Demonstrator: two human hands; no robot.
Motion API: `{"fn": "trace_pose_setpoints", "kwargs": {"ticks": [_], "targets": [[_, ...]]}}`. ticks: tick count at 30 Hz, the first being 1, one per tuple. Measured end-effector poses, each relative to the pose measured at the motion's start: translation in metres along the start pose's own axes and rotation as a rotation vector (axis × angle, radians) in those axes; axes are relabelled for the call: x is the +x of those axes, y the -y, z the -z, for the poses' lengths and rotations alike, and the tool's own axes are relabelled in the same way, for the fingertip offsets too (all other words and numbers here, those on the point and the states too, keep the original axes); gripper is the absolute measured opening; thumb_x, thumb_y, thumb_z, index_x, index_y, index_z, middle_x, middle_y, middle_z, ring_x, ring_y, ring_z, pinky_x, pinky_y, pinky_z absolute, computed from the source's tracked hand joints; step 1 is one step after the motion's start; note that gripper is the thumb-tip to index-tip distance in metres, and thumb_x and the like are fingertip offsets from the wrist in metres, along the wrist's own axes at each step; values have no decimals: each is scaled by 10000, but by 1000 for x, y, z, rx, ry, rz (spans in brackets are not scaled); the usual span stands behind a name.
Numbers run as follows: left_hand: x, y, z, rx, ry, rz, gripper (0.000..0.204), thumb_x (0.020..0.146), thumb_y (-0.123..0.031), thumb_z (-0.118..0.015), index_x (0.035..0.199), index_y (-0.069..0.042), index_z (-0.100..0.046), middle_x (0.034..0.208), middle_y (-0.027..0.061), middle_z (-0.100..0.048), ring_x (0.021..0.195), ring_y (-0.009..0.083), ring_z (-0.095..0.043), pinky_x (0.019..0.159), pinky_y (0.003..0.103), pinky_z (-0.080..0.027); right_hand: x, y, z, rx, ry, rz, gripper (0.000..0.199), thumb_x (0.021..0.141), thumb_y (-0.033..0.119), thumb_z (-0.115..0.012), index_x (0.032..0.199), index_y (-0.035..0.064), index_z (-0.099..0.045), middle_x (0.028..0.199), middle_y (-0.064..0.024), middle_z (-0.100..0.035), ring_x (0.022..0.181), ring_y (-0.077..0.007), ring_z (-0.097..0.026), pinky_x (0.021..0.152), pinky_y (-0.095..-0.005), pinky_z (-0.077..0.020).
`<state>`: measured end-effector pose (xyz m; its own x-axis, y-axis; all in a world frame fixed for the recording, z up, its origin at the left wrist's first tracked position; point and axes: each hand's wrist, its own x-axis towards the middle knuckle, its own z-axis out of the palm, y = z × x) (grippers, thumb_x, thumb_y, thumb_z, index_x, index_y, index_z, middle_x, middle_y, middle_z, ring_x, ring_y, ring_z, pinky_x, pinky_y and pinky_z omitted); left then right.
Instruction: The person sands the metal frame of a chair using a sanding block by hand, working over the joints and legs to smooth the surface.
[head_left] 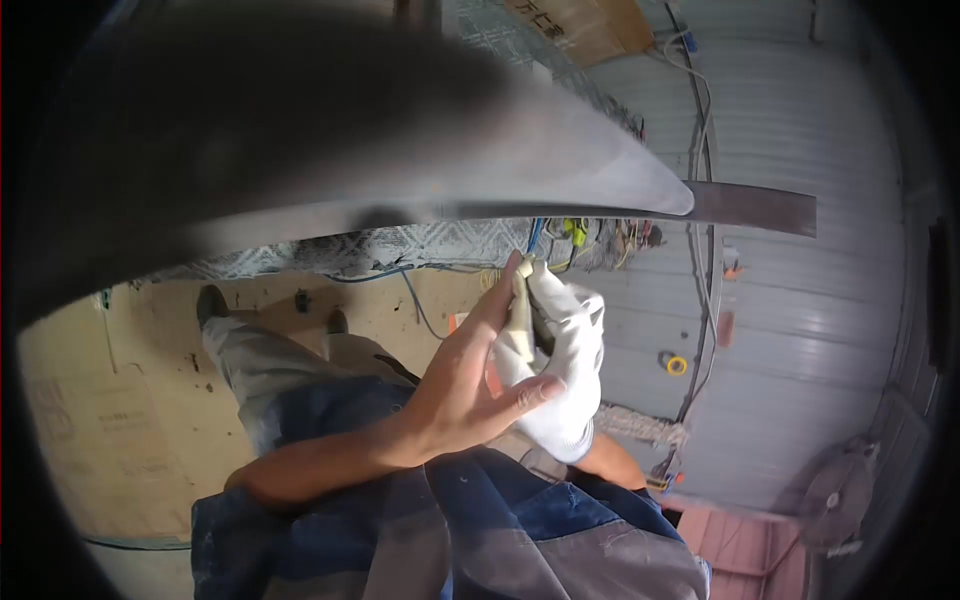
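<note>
My left hand is bare, with its fingers pointing up and its thumb laid across a white glove. That glove is on my right hand, which is raised in front of my body with its fingers bent. The two hands press together, the left gripping the glove near its palm. A pale cream strip shows between them; whether it is part of a glove or a separate thing, I cannot tell. Most of the left fingertips and the right palm are hidden.
A large dark curved panel, partly blurred, spans the upper view above a flat strip. Behind lie cables and a cardboard box. Yellow tape lies at right, and a round fan stands lower right.
</note>
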<state>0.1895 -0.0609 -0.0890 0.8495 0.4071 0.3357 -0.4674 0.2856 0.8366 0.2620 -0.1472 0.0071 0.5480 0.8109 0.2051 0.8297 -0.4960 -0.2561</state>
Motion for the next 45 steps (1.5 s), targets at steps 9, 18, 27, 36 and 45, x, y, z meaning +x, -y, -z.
{"fn": "trace_pose_setpoints", "kwargs": {"ticks": [9,18,27,36,45], "targets": [[46,73,-70,-126,-442,-153,254,989,-131,-698,1182,30,-664,960,133,-779,830,177,-752,698,298,-582,-26,-98,95,137,-46,122,476,956,147,-682,1368,-35,-529,1330,-205,-637,1273,-324,-607,1049,-425,-519],[157,61,-51,-193,-269,-10,328,868,-282,-816,1037,-9,-747,917,103,-763,814,166,-719,742,329,-562,125,-99,199,-943,-554,601,426,1100,196,-348,1268,94,-726,1302,-113,-702,1192,-262,-678,1025,-390,-551],[166,41,-75,-212,-425,-4,271,844,-76,-811,1090,5,-730,1012,78,-747,961,164,-709,830,309,-568,143,-116,194,368,-196,258,490,1117,300,-395,1298,-64,-668,937,-87,-718,848,-105,-641,837,-244,-508],[157,31,-89,-305,-546,157,138,902,-70,-747,1015,9,-747,887,65,-746,766,107,-661,675,281,-530,139,-159,197,-448,-579,628,415,948,16,-661,1362,0,-646,1164,-149,-736,1061,-197,-713,947,-313,-580],[99,15,-89,275,-9,334,207,875,-6,-737,1077,21,-706,974,55,-752,881,118,-702,813,256,-541,137,-142,179,207,-575,341,266,986,223,-626,1132,15,-705,909,-108,-698,803,-170,-663,720,-277,-501]]}}
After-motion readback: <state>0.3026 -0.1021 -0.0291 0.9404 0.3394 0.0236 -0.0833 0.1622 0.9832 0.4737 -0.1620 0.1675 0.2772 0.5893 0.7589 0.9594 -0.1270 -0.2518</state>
